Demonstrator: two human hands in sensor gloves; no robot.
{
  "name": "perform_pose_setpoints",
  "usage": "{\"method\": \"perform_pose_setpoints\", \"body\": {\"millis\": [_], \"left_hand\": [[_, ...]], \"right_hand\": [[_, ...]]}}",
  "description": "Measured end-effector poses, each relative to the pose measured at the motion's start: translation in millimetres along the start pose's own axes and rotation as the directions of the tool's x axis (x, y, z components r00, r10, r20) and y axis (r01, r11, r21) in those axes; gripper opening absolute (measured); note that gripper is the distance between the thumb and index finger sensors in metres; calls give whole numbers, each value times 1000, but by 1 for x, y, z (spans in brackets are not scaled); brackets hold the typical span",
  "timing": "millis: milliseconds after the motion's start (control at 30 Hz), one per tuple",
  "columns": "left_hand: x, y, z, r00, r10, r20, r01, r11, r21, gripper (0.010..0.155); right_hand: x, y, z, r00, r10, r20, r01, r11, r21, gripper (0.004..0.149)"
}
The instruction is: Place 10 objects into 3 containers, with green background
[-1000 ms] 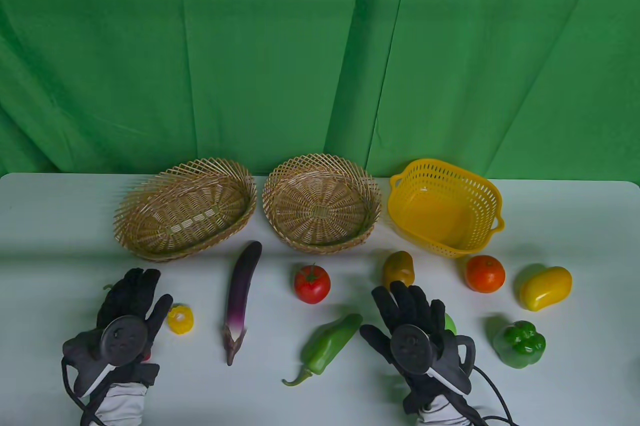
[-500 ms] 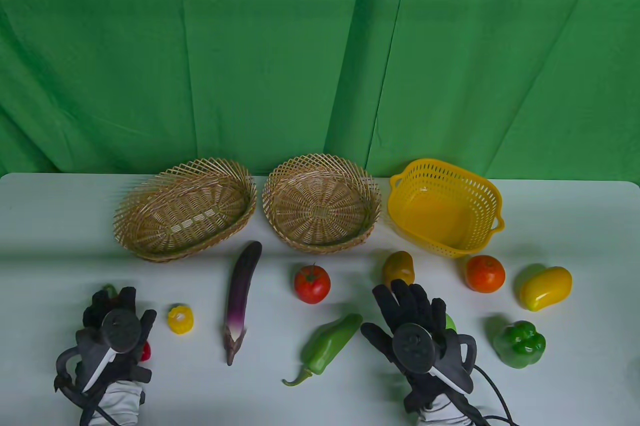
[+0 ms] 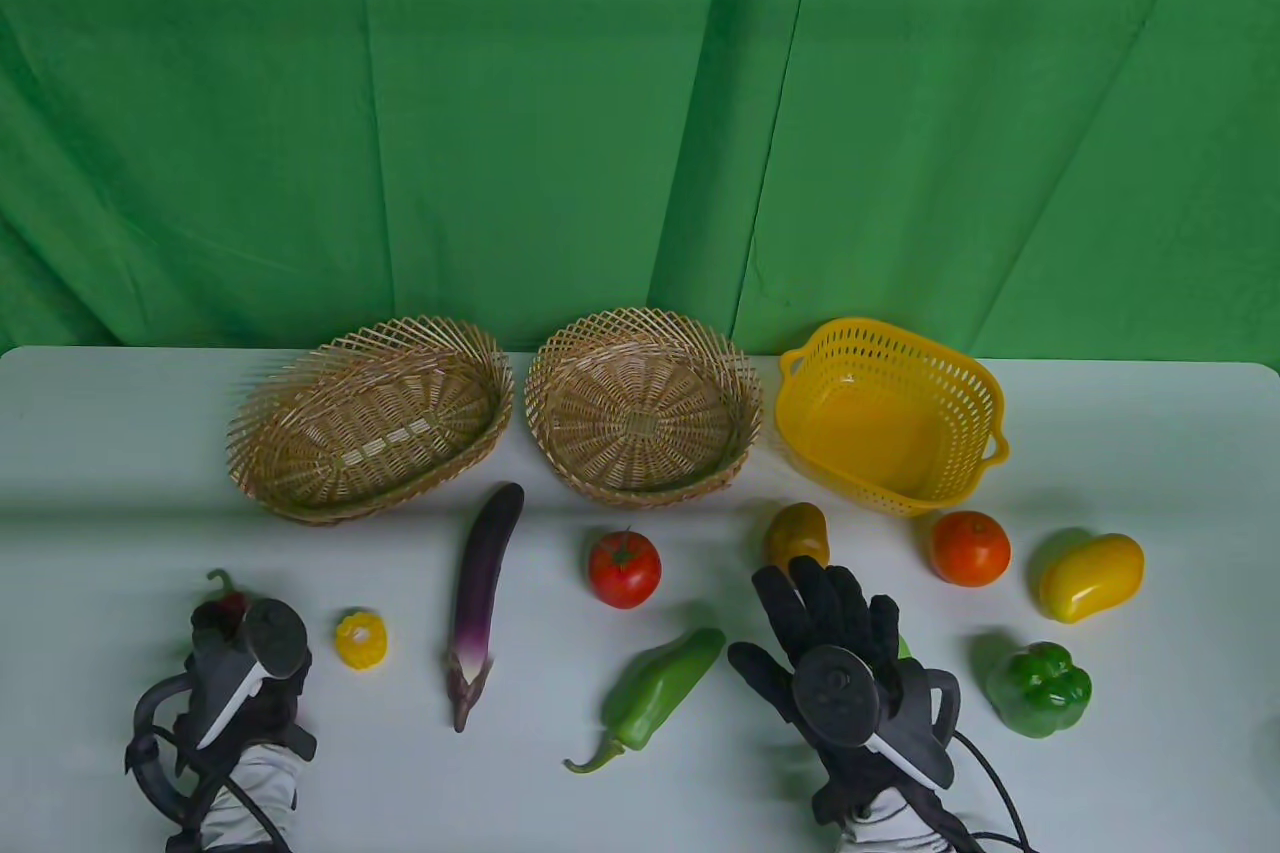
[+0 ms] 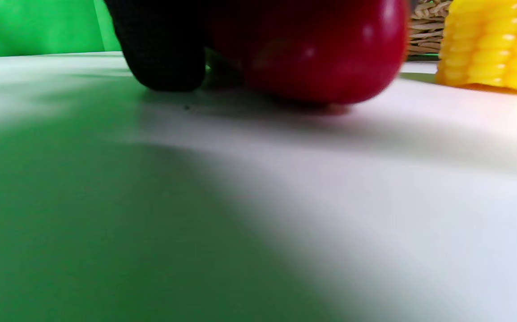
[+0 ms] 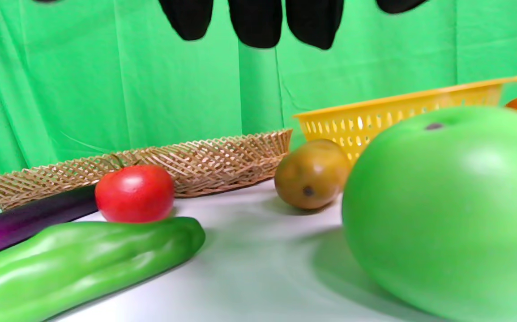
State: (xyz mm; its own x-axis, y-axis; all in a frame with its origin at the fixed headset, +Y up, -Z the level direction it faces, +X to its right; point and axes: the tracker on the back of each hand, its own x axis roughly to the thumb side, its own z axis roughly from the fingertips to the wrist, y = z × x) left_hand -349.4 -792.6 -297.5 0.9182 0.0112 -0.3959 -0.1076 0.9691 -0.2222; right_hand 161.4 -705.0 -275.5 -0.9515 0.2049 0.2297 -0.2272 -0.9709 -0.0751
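My left hand (image 3: pixel 225 628) is turned on its side at the front left and grips a red pepper (image 3: pixel 226 601). In the left wrist view the pepper (image 4: pixel 312 49) touches the table with a gloved finger (image 4: pixel 164 44) beside it. My right hand (image 3: pixel 800 618) hovers with its fingers spread over a green apple (image 3: pixel 903 645), which looms large in the right wrist view (image 5: pixel 446 210). At the back stand an oval wicker basket (image 3: pixel 300 413), a round wicker basket (image 3: pixel 640 333) and a yellow plastic basket (image 3: pixel 985 393), all empty.
Across the front of the table lie a corn piece (image 3: pixel 361 639), an eggplant (image 3: pixel 485 583), a tomato (image 3: pixel 624 569), a long green pepper (image 3: pixel 660 688), a brownish pear (image 3: pixel 797 533), an orange (image 3: pixel 970 548), a yellow mango (image 3: pixel 1090 576) and a green bell pepper (image 3: pixel 1040 688).
My left hand went from flat to curled, drew back toward me and rolled onto its side around the red pepper. My right hand shifted slightly right.
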Motion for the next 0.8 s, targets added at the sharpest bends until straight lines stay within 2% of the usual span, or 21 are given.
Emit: {"method": "perform_pose_setpoints", "body": {"millis": [100,333,533,800], "left_hand": [[0,1,0,1000,8,-7,-8,1000,2,70],[-9,6,5,985,173,-17,-172,983,62,70],[-4,12,8,983,186,10,-186,978,89,70],[3,35,11,978,201,47,-206,963,175,70]], "right_hand": [[0,1,0,1000,2,2,-2,1000,4,76],[2,1,1,1000,0,12,0,1000,13,76],[3,1,1,1000,-8,15,8,1000,12,76],[3,2,1,1000,-10,19,10,1000,6,76]]}}
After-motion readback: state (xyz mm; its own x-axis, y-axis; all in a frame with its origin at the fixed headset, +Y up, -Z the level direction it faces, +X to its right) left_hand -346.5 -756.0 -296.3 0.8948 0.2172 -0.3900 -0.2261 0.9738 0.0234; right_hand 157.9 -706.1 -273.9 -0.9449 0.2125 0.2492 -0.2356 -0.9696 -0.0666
